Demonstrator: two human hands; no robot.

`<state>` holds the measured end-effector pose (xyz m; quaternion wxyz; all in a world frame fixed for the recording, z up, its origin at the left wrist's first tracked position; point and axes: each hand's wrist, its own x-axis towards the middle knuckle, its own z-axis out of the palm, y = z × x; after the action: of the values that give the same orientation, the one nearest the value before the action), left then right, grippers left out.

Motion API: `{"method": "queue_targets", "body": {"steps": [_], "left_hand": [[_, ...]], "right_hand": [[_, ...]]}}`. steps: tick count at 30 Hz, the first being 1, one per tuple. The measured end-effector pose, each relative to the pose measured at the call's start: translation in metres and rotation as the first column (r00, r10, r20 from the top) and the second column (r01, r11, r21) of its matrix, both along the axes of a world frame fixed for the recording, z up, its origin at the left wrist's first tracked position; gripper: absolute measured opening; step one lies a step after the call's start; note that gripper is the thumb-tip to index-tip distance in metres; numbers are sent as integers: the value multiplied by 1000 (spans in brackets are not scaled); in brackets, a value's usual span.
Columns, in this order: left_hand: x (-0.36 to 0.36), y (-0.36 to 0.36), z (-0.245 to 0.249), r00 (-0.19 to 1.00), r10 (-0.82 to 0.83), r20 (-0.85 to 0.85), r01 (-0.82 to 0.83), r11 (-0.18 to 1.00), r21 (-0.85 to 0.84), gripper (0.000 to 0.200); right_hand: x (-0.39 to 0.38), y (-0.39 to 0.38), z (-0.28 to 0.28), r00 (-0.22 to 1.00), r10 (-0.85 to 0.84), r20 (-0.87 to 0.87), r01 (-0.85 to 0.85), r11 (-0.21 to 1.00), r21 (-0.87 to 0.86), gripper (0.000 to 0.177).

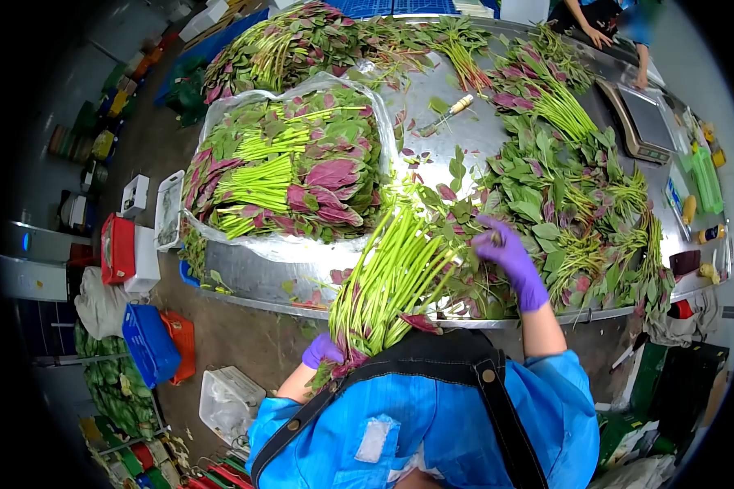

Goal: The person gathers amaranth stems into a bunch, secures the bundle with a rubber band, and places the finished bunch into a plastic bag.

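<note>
Here's the amaranth bunch point(395, 273), leafy end at the left hand point(324, 350), whose fingers are too hidden to read; the right hand point(506, 253) hovers beside the stems, fingers part-curled, their grip unclear; beneath, a metal table point(253, 273) bears a knife point(447, 115) and a scale point(640, 122); crates point(149, 344) dot the floor; bright green stems, purple-green leaves.

A metal table point(457, 143) beyond both hands, then bearing a plastic-lined leafy pile point(289, 163), knife point(447, 116) and scale point(638, 122).
</note>
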<state>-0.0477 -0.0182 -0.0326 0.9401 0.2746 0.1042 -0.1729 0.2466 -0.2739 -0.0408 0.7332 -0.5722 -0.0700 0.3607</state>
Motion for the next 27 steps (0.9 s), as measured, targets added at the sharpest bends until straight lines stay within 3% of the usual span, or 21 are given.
{"method": "queue_targets", "body": {"steps": [1,3,5,6,8,10,12,13,14,15,16,17,19,20,21,23,25,27], "left_hand": [[-1,0,-1,1000,10,2,-10,1000,-1,88],[-2,-1,0,1000,13,7,-13,1000,3,88],[-1,0,1,1000,12,9,-12,1000,3,88],[-1,0,1,1000,8,13,-9,1000,6,88],[-2,1,2,1000,7,18,-7,1000,8,88],[-6,3,1,1000,-1,21,1,1000,7,88],[-12,10,-6,998,-59,38,57,997,42,87],[-15,14,-10,998,-48,43,46,998,45,87],[-11,16,-9,992,-125,27,122,989,88,85],[-3,17,0,980,-201,6,199,972,128,84],[8,16,8,967,-236,95,212,953,215,81],[18,19,11,968,-229,107,201,954,222,81],[25,22,15,924,-364,113,322,904,281,78],[25,29,9,885,-449,124,385,854,349,76],[30,31,16,886,-448,123,383,854,352,76],[41,34,35,770,-629,107,468,671,575,76],[45,33,45,801,-596,48,491,702,515,70],[45,36,32,714,-683,153,509,657,556,71]], "right_hand": [[-20,5,21,987,142,79,-133,985,-109,72],[-60,25,69,969,217,123,-212,976,-53,79],[-98,52,72,866,368,339,-310,927,-214,71],[-95,52,63,868,361,341,-302,929,-213,71],[-79,58,23,940,274,201,-249,958,-144,56],[-23,43,-37,967,-167,191,182,981,-67,45],[-7,19,-60,904,-165,395,296,907,-300,43],[-11,19,-65,904,-156,399,288,910,-297,43],[-21,19,-63,836,290,467,-47,884,-465,46],[-34,20,-55,594,675,437,-322,697,-641,49],[-50,31,-47,780,610,142,-552,777,-303,58],[-64,42,-36,784,584,-208,-575,811,109,68],[-85,39,-50,674,693,-256,-479,673,563,82],[-86,37,-19,617,690,-378,-381,683,624,80],[-75,32,-29,641,703,-307,-525,694,492,66],[-63,16,-21,916,325,-233,-265,930,256,51],[-21,-5,-26,949,173,-264,-1,839,544,45],[35,-52,-98,953,183,-242,-27,845,533,42]]}}
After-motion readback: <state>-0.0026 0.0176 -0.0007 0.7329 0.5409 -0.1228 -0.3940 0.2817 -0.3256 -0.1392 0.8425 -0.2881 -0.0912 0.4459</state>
